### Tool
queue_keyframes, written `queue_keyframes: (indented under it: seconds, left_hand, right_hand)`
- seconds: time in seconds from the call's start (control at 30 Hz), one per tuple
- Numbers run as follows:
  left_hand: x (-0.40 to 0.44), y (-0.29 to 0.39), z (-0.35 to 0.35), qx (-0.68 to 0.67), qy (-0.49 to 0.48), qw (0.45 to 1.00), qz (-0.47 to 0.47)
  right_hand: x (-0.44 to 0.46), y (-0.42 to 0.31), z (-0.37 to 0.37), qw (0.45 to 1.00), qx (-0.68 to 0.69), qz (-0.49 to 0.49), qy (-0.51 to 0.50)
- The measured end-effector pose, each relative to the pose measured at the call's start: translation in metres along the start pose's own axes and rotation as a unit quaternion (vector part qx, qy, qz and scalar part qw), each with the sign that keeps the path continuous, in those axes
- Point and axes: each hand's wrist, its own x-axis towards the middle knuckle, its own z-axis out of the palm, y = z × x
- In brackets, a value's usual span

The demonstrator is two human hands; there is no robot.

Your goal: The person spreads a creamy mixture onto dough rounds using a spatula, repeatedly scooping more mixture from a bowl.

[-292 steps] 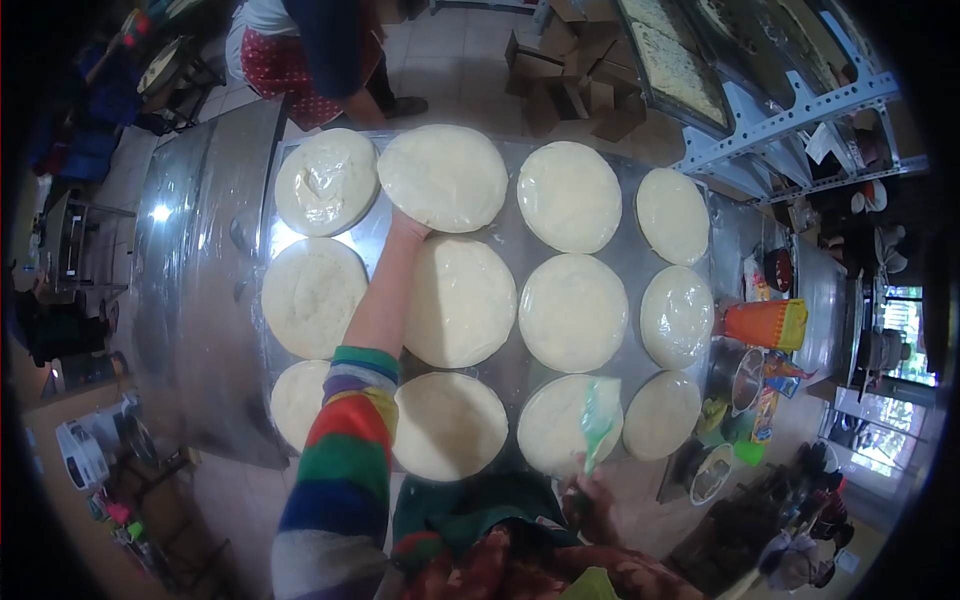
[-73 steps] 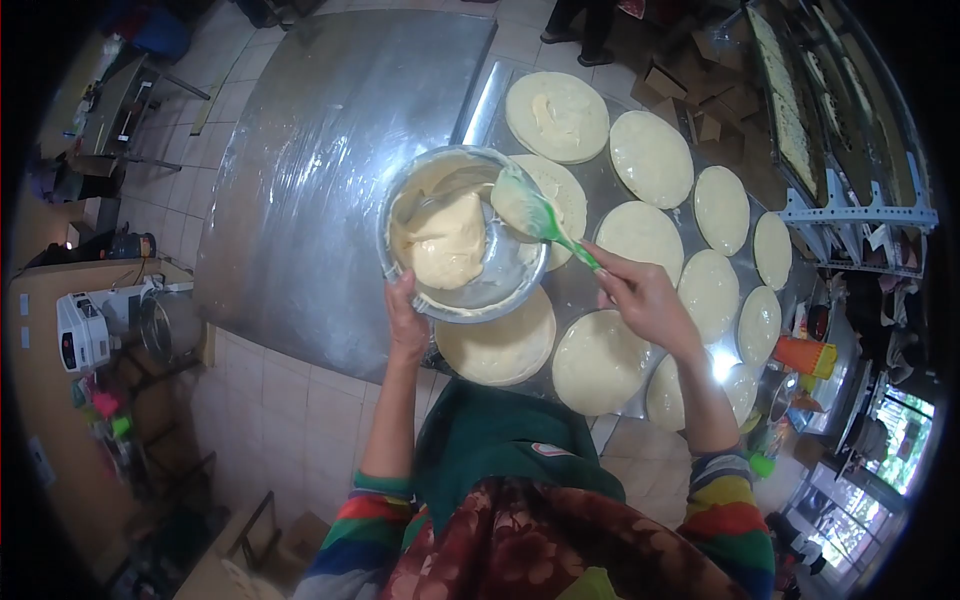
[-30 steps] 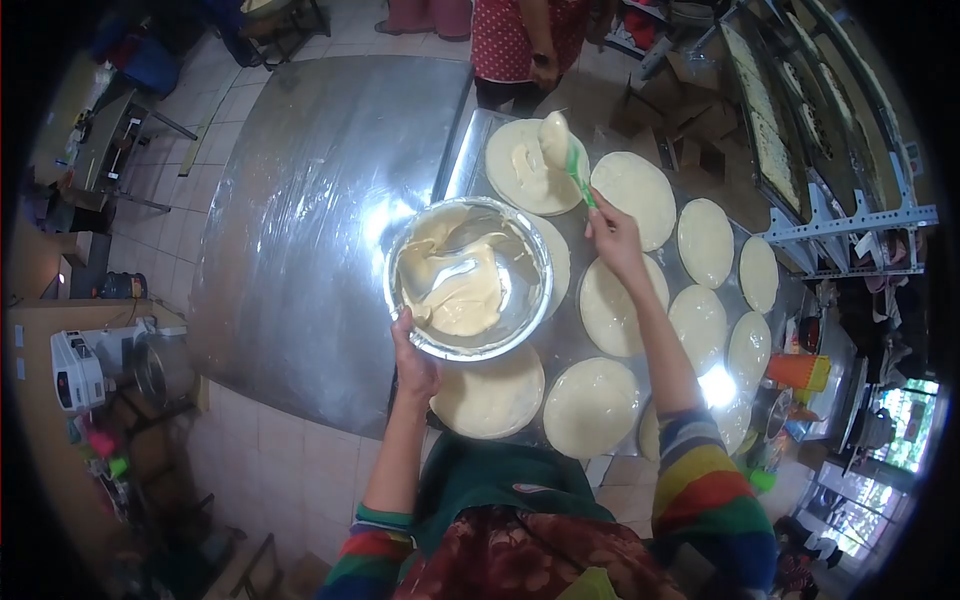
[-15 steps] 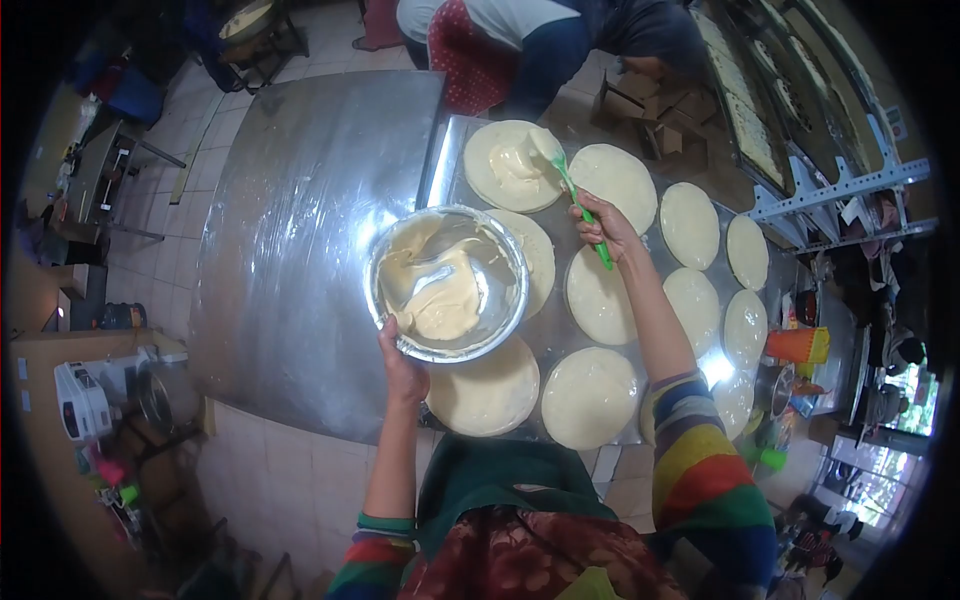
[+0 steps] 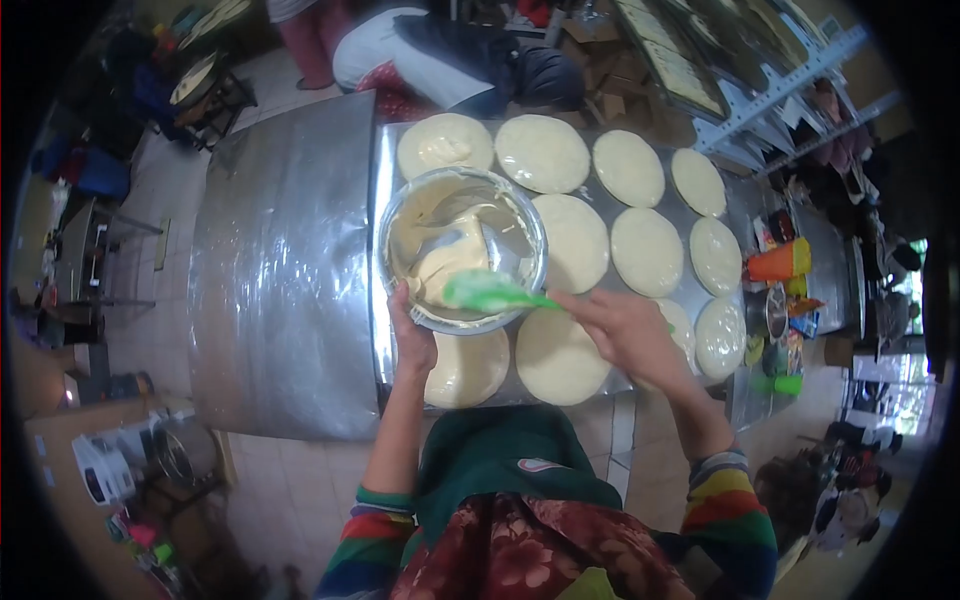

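My left hand (image 5: 413,335) grips the near-left rim of a metal mixing bowl (image 5: 538,235), tilted toward me above the table. Pale yellow cream (image 5: 455,262) coats its inside and pools at the bottom. In my right hand (image 5: 625,335) is a green spatula (image 5: 515,297); its blade, smeared with cream and blurred, is over the near part of the bowl. Round pale cake layers (image 5: 567,245) lie in rows on the metal surface to the right, several with a glossy top. On the far-left layer (image 5: 447,143) sits a swirl of cream. The bowl hides part of the layers under it.
A metal tabletop (image 5: 285,270) with a shiny film extends to the left. Beyond the table another person (image 5: 450,60) bends low. A rack with trays (image 5: 680,60) stands at the far right, and an orange container (image 5: 778,262) near the right end.
My right hand has brought the spatula from the far-left cake layer back toward me, over the bowl. The view has shifted, and the person beyond the table appears further left.
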Motion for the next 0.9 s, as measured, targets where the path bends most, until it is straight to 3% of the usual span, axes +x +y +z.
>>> queue_keyframes:
  seconds: [0.27, 0.4, 0.53, 0.63, 0.7, 0.77, 0.87, 0.9]
  left_hand:
    - [-0.028, -0.051, 0.07, -0.005, -0.036, 0.993, -0.111]
    - [-0.054, -0.098, 0.121, 0.042, -0.077, 0.986, -0.14]
    - [-0.085, -0.164, 0.18, 0.073, -0.099, 0.973, -0.198]
    - [-0.124, -0.22, 0.237, 0.108, -0.145, 0.956, -0.229]
    - [-0.145, -0.272, 0.263, 0.151, -0.195, 0.941, -0.23]
    - [-0.173, -0.324, 0.292, 0.141, -0.24, 0.914, -0.295]
    - [-0.198, -0.427, 0.309, 0.144, -0.314, 0.856, -0.383]
    - [-0.23, -0.431, 0.341, 0.203, -0.319, 0.838, -0.393]
  right_hand:
    - [-0.132, 0.023, -0.065, 0.988, -0.135, 0.076, 0.0]
    - [-0.218, 0.053, -0.081, 0.986, -0.057, 0.155, 0.002]
    - [-0.338, 0.105, -0.081, 0.96, 0.151, 0.233, -0.023]
    - [-0.434, 0.131, -0.059, 0.876, 0.351, 0.31, 0.118]
    - [-0.499, 0.14, -0.044, 0.818, 0.393, 0.38, 0.182]
    - [-0.559, 0.139, -0.029, 0.757, 0.418, 0.443, 0.237]
    - [-0.622, 0.119, -0.007, 0.561, 0.515, 0.529, 0.374]
    - [-0.639, 0.112, 0.003, 0.537, 0.506, 0.545, 0.398]
